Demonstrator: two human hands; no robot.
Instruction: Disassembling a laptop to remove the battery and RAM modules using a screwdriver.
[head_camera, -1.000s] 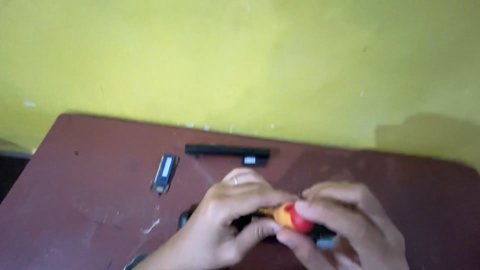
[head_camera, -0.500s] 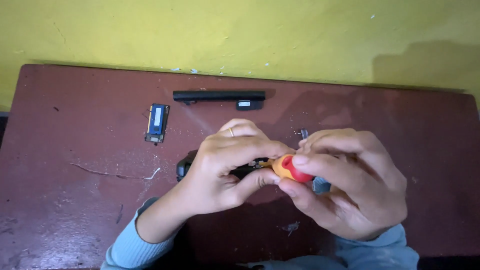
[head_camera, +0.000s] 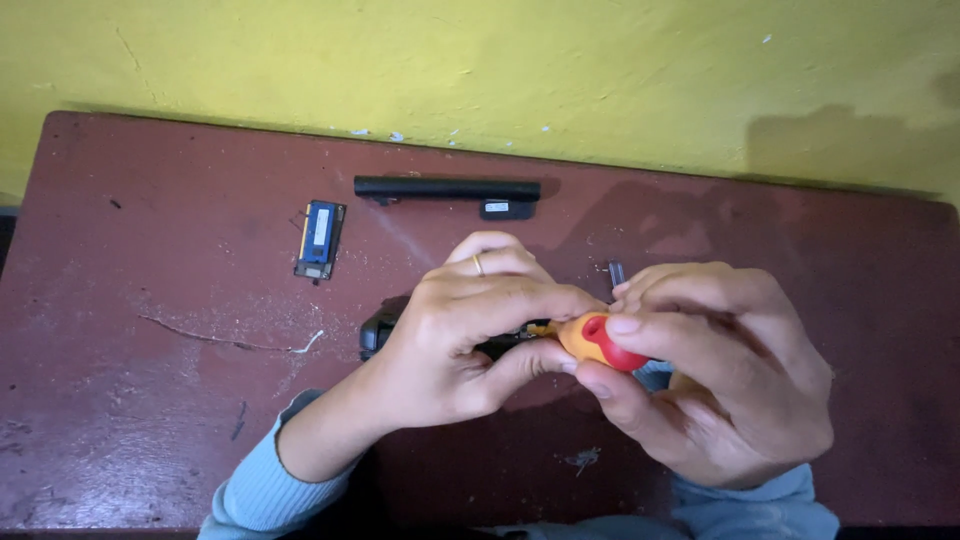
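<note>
The view has steadied. Both hands stay near the tabletop's (head_camera: 120, 330) front edge: right hand (head_camera: 725, 375) pinches the screwdriver (head_camera: 597, 342), left hand (head_camera: 465, 345) clasps the dark device (head_camera: 378, 335).

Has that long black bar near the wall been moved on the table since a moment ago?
No. The long black bar lies parallel to the table's far edge, right of the small blue part, as before; only the camera shifted.

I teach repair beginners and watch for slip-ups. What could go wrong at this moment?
The left hand covers the dark device, so the screwdriver tip is hidden; a slip could jab the fingers. The small dark part beside the right hand could get knocked away. The circuit module lies loose and might get swept aside by a sleeve.
</note>
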